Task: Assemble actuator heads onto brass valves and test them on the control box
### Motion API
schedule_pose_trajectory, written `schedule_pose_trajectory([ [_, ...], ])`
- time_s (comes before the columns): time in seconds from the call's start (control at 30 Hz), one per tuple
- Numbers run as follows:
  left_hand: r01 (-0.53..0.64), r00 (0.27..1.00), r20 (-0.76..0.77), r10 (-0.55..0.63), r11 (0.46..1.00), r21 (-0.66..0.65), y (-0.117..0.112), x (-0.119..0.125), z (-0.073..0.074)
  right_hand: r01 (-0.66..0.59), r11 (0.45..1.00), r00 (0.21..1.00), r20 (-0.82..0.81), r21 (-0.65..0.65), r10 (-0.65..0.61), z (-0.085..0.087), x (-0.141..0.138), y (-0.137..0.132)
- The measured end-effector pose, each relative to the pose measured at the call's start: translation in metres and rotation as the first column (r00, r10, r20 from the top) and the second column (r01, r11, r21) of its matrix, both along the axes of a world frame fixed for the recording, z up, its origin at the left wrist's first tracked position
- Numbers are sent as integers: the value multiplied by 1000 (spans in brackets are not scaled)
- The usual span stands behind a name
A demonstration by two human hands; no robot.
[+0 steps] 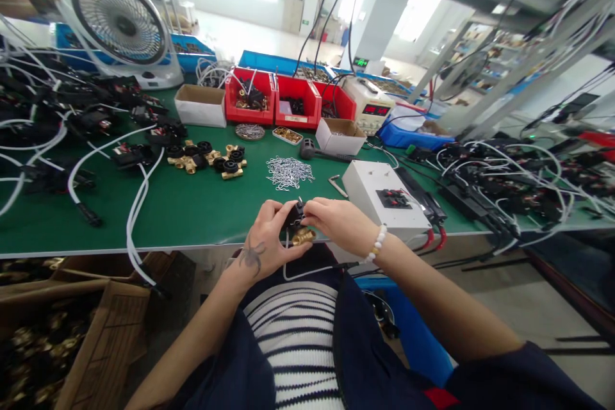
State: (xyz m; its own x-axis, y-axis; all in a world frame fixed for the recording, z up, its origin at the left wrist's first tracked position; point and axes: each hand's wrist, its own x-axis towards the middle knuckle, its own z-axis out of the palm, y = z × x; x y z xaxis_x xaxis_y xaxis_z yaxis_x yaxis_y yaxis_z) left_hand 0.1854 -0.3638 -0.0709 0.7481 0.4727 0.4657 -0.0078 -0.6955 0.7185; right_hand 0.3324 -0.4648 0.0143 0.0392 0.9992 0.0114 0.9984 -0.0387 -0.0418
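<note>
At the front edge of the green table, my left hand (269, 238) is wrapped round a black actuator with a brass valve body (303, 236) on its underside. A white cable (307, 274) hangs from this unit and runs to the right. My right hand (331, 221) pinches at the unit's right side, fingertips against the black housing; what sits between them is too small to make out. A loose pile of silver wire clips (288, 172) lies just beyond the hands. Several brass valve bodies with black caps (230, 163) rest to the left of the pile.
Red bins (298, 102) and small white boxes (200, 106) line the back. A grey box with a socket (384, 195), a hex key (337, 186) and a dark-handled tool (312, 151) lie right. Cabled black units (132, 155) crowd both sides. A fan (122, 22) stands back left.
</note>
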Motion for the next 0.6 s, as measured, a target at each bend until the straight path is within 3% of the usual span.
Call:
schedule_pose_trajectory([
  [0.2, 15, 1000, -1, -14, 1000, 21, 1, -1, 3, -341, 938, 910, 229, -64, 346, 3, 4, 3],
  [0.3, 14, 1000, 13, -14, 1000, -7, 2, -2, 2, -383, 923, 903, 197, -37, 382, 4, 6, 5],
  [0.4, -9, 999, 46, 12, 998, -63, 3, -1, -6, -234, 972, 972, 15, 20, 234, 12, 27, 20],
  [0.47, -44, 996, 73, 53, 993, -112, 5, 0, -13, 4, 996, 990, -141, 89, 9, 20, 56, 41],
  [0.53, -73, 992, 93, 88, 985, -159, 7, 1, -19, 293, 938, 938, -245, 185, -245, 23, 92, 65],
  [0.6, -74, 990, 103, 94, 979, -190, 8, 1, -23, 378, 905, 907, -278, 198, -317, 19, 124, 86],
])
